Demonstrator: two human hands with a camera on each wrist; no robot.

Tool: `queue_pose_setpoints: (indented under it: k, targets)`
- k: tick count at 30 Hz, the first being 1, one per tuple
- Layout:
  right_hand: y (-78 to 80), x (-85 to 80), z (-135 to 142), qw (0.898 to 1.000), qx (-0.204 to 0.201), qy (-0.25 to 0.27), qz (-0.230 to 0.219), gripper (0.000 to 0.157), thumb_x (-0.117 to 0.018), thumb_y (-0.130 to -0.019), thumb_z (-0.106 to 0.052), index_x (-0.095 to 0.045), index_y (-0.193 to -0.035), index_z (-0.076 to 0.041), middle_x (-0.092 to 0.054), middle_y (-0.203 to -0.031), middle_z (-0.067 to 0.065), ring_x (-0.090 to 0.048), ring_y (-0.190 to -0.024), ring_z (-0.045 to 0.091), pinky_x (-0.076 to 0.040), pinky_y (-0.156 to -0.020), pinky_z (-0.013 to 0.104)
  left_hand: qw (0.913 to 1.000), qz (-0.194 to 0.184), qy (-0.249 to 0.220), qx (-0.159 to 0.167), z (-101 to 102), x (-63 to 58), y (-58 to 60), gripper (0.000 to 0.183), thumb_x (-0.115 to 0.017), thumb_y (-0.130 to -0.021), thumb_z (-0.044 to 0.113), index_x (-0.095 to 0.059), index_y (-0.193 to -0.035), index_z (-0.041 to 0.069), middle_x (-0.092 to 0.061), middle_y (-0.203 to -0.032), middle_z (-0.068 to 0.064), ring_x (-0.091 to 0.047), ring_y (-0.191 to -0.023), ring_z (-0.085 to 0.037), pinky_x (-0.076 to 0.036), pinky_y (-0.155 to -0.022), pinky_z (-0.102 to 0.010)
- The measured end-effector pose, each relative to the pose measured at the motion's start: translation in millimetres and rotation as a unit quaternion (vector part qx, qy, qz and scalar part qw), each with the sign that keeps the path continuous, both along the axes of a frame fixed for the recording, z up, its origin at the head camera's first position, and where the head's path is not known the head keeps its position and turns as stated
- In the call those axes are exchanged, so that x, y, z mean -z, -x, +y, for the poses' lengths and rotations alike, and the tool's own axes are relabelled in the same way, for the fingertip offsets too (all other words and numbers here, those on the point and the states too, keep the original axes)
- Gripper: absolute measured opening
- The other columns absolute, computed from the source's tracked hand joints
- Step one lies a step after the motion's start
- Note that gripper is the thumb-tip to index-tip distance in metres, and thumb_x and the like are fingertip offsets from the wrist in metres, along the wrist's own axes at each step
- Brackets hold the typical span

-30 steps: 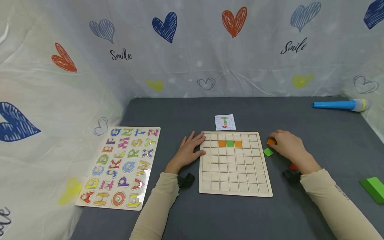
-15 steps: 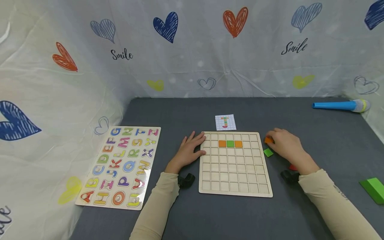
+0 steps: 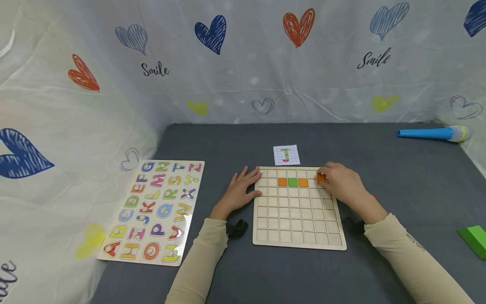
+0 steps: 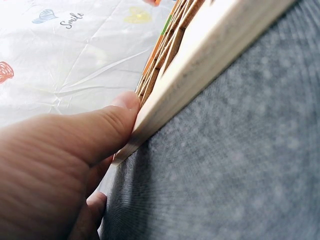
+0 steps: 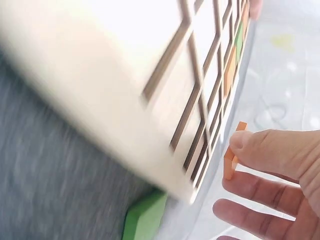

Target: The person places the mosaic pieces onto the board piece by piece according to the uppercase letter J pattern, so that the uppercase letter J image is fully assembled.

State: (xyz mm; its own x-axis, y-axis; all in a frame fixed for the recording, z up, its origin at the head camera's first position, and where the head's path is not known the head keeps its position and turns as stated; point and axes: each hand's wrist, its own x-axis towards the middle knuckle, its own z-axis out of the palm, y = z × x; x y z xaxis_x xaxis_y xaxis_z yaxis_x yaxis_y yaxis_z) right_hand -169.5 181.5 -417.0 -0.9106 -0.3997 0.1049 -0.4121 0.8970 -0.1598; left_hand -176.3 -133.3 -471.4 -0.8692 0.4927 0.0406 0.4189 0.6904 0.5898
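My right hand point(image 3: 343, 181) pinches a small square orange tile point(image 5: 230, 162) between thumb and finger. In the head view this tile is over the upper right part of a wooden grid board point(image 3: 300, 246). Three tiles sit side by side in the board's second row: an orange tile point(image 3: 282, 182), a green tile point(image 3: 292, 182) and another orange tile point(image 3: 303, 182). My left hand point(image 3: 237, 195) rests with fingers spread at the board's upper left edge, its thumb point(image 4: 112, 122) against the side. Beside the board, the right wrist view shows a loose green tile point(image 5: 145, 217).
A pattern card point(image 3: 286, 155) lies behind the board. To the left is an alphabet puzzle board point(image 3: 176, 264). A blue toy microphone point(image 3: 423, 134) lies at the back right, a green block point(image 3: 472, 240) at the right. Something red point(image 3: 375, 197) peeks out behind the right wrist.
My right hand has lifted the orange tile from the table right of the board and carried it left over the board. The left hand stays in place.
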Motion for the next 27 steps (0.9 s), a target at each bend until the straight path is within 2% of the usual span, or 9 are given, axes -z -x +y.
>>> queue_pose_setpoints:
  k: [5,13,21,27]
  targets:
    - [-0.6,-0.4,-17,1.0,-0.027,-0.004,-0.002,0.027,-0.075,-0.077,-0.014,-0.069,-0.102,-0.005,-0.058,-0.087,0.006,-0.055,-0.076,0.023,-0.044,-0.049,0.03,1.0,0.0,0.0,-0.002,1,-0.7,-0.1,0.064,-0.061,-0.088,0.034,-0.037,-0.143,0.012,-0.025,-0.151,0.002,-0.008,-0.141,-0.025,-0.001,-0.11,-0.052]
    - [-5.7,-1.3,-39,0.997,-0.066,-0.014,0.02,0.027,-0.076,-0.076,-0.015,-0.07,-0.101,-0.006,-0.06,-0.089,0.006,-0.056,-0.077,0.023,-0.049,-0.057,0.035,1.0,-0.001,0.004,-0.004,1,-1.7,-0.6,0.064,-0.061,-0.088,0.034,-0.036,-0.143,0.012,-0.025,-0.151,0.002,-0.008,-0.141,-0.026,-0.001,-0.11,-0.053]
    - [-9.5,3.1,-56,0.995,-0.09,-0.03,0.007,0.019,-0.074,-0.078,-0.015,-0.07,-0.096,-0.009,-0.057,-0.082,0.003,-0.055,-0.076,0.023,-0.047,-0.055,0.035,1.0,0.004,0.005,-0.001,0,-0.8,-0.2,0.064,-0.06,-0.089,0.034,-0.036,-0.143,0.012,-0.024,-0.151,0.001,-0.008,-0.141,-0.026,-0.001,-0.11,-0.053]
    - [-12.6,2.9,-61,0.995,-0.096,-0.038,0.008,0.02,-0.074,-0.078,-0.015,-0.07,-0.097,-0.01,-0.058,-0.085,0.003,-0.054,-0.076,0.022,-0.047,-0.057,0.035,1.0,0.001,-0.001,0.001,1,-2.4,-1.2,0.063,-0.06,-0.089,0.034,-0.036,-0.143,0.012,-0.025,-0.151,0.0,-0.008,-0.141,-0.027,-0.001,-0.11,-0.053]
